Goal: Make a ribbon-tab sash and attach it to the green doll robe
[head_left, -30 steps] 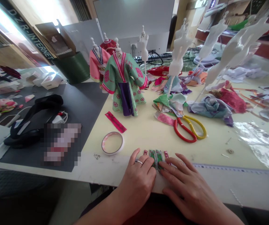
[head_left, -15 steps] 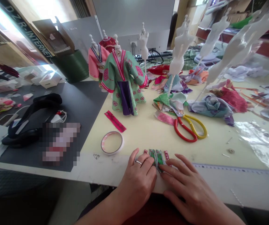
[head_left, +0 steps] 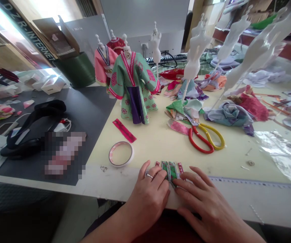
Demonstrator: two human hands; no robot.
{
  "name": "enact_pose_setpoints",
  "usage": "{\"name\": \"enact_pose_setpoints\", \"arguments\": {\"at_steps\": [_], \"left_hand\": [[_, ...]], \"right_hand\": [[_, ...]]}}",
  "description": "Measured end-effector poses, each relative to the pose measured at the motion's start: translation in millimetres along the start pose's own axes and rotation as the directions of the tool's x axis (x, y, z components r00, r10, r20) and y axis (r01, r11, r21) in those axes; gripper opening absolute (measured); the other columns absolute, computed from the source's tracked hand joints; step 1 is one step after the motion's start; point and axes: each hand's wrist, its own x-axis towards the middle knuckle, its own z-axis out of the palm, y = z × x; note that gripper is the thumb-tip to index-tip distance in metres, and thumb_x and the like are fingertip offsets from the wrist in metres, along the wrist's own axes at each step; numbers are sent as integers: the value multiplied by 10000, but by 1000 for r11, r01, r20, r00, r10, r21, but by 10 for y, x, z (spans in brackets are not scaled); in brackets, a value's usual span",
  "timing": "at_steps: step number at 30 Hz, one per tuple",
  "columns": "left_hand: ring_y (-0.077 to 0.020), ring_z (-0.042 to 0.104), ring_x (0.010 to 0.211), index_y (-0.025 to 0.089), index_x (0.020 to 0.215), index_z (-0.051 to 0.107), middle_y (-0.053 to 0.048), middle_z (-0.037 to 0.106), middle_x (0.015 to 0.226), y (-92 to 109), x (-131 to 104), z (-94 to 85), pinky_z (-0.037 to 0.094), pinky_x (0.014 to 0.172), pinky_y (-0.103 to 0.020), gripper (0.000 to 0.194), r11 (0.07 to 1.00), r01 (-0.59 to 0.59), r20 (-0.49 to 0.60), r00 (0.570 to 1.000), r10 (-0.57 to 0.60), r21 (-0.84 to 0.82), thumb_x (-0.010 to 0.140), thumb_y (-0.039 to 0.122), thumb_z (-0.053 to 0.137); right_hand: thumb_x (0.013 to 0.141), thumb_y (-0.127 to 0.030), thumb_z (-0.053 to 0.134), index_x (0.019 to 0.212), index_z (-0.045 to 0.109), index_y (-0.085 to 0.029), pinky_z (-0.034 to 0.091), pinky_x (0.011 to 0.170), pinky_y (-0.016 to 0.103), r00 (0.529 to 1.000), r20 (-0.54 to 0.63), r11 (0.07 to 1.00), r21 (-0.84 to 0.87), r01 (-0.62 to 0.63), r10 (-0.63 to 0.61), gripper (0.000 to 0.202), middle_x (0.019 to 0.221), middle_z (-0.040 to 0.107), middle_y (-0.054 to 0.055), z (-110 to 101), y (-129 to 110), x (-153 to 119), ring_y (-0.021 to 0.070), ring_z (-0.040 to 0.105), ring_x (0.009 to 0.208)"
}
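My left hand [head_left: 149, 199] & right hand [head_left: 206, 206] lie flat, fingers spread, pressing the folded green-red trim piece [head_left: 170, 170] at the table [head_left: 160, 145] front edge; folds look set, fixing left; tape roll [head_left: 121, 154], scissors [head_left: 206, 138] nearby.

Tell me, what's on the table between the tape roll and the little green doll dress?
In the head view, a pink fabric strip lies on the table between the tape roll and the green doll dress.
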Motion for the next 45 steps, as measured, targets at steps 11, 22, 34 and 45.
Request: {"name": "enact_pose_setpoints", "arguments": {"at_steps": [11, 22, 34, 45], "left_hand": [[-235, 511, 1104, 136, 941, 590, -90, 622, 1086, -25, 7, -86, 254, 1080, -510, 121, 999, -9, -67, 998, 6, -51, 859, 149, 501], [-252, 529, 1061, 103, 1061, 598, -111, 647, 1078, -230, -235, -160, 319, 1032, -494, 239, 999, 6, -117, 993, -12, -54, 829, 142, 559], [-270, 512, 1091, 106, 1131, 589, -110, 630, 1158, -252, -257, -116, 340, 1023, -500, 309, 997, -41, -68, 997, 37, -58, 834, 185, 563], [-311, 388, 1255, 75, 1320, 434, -121, 489, 1365, -316, -162, -153, 295, 1046, -514, 522, 1000, -29, 88, 996, 30, -12, 869, 318, 533]], "right_hand": [[803, -162, 588, 1045, 628, -139, 318, 1037, 495, 990, -142, 997, -77, 18, -29, 247, 1087, 673, 90, 48, 63, -95, 249, 532, 1083], [786, -95, 593, 1056, 619, -102, 385, 966, 524, 966, -255, 987, -138, -76, 39, 271, 1045, 676, 120, 73, 150, -245, 262, 565, 1007], [794, -140, 610, 1099, 612, -114, 361, 1001, 512, 987, -152, 979, -190, -71, 42, 305, 1101, 659, 107, 104, 146, -203, 264, 542, 1053], [813, -210, 602, 1236, 542, -115, 327, 1020, 519, 997, -70, 966, -251, -54, 38, 437, 1292, 567, 99, 107, 168, -215, 289, 484, 1154]]}}
